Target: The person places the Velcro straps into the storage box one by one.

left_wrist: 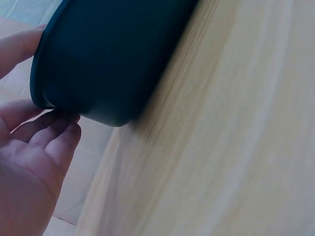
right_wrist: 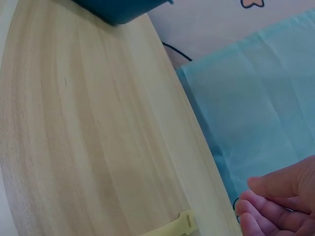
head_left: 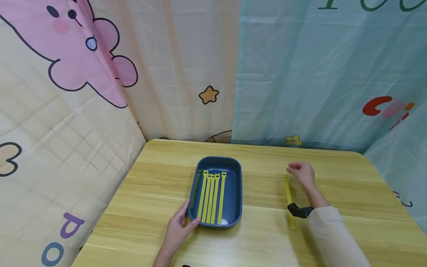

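A dark blue rectangular tray (head_left: 236,218) stands on the wooden table, with several yellow cable straps (head_left: 211,198) lying lengthwise in it, slotted heads at the far end. My left hand (head_left: 178,228) holds the tray's near left corner, thumb at the front rim and fingers along the left side; the left wrist view shows those fingers (left_wrist: 64,130) against the outer wall. To the right, one more yellow strap (head_left: 287,189) lies on the table, partly hidden by the wrist camera. My right hand (head_left: 303,173) hovers by its slotted head, fingers loosely bent with nothing between them (right_wrist: 280,201).
The wooden table (head_left: 260,237) has its far edge along a printed curtain (head_left: 186,74). A light blue curtain (head_left: 300,74) hangs behind the right half. A black wrist camera (head_left: 300,210) sits at my right wrist, over the strap.
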`<control>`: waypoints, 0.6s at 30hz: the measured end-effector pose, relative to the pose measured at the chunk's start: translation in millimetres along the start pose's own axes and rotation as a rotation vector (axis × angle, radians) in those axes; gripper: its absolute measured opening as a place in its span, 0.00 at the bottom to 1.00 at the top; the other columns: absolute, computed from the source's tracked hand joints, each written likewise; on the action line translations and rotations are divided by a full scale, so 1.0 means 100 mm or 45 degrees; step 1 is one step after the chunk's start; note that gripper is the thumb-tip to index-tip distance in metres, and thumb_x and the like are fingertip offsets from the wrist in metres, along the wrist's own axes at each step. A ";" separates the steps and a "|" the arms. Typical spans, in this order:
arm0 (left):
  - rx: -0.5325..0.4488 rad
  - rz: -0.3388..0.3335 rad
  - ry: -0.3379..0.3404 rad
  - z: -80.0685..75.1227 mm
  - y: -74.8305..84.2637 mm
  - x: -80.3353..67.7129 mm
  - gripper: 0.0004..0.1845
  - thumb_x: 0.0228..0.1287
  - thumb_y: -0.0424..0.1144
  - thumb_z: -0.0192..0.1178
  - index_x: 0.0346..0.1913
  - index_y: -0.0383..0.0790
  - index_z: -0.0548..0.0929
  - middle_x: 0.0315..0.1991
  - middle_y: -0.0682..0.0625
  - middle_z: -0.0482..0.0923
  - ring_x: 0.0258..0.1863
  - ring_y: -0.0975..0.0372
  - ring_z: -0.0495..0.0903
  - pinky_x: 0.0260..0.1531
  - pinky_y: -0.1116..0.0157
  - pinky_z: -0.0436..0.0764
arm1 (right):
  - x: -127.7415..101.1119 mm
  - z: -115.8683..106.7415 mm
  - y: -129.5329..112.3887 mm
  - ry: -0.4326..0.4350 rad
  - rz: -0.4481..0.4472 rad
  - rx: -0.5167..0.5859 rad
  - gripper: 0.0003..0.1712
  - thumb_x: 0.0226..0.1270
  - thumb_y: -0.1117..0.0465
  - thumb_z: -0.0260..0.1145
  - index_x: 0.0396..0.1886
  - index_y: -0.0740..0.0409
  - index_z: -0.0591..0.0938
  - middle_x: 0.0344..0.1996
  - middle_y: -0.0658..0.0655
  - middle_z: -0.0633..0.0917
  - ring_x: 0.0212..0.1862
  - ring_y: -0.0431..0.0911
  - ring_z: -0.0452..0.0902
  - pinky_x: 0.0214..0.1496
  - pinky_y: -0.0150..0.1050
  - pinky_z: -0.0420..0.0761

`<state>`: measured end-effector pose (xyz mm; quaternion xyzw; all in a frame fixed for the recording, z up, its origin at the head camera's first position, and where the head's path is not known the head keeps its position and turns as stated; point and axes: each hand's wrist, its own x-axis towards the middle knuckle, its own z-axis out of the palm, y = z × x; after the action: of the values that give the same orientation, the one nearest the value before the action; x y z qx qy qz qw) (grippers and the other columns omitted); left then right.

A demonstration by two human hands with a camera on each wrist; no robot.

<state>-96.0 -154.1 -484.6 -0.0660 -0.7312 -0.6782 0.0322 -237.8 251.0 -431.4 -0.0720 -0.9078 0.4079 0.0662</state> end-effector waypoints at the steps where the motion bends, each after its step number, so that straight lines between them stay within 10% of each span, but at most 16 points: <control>1: -0.001 -0.001 0.001 0.00 0.00 0.00 0.39 0.55 0.33 0.65 0.67 0.30 0.57 0.67 0.33 0.50 0.65 0.46 0.54 0.59 0.65 0.58 | 0.00 0.01 0.01 -0.007 0.007 -0.001 0.16 0.63 0.65 0.61 0.44 0.76 0.78 0.39 0.70 0.81 0.42 0.60 0.75 0.39 0.47 0.79; 18: 0.006 0.001 -0.003 0.00 -0.01 -0.01 0.40 0.55 0.33 0.66 0.67 0.30 0.57 0.67 0.34 0.50 0.65 0.45 0.54 0.60 0.65 0.58 | 0.00 0.15 0.25 -0.043 0.042 -0.100 0.17 0.56 0.70 0.64 0.43 0.79 0.77 0.36 0.70 0.81 0.40 0.60 0.76 0.40 0.49 0.79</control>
<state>-95.4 -154.5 -485.6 -0.0669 -0.7327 -0.6765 0.0318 -238.1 256.7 -460.0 -0.0825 -0.9228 0.3741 0.0414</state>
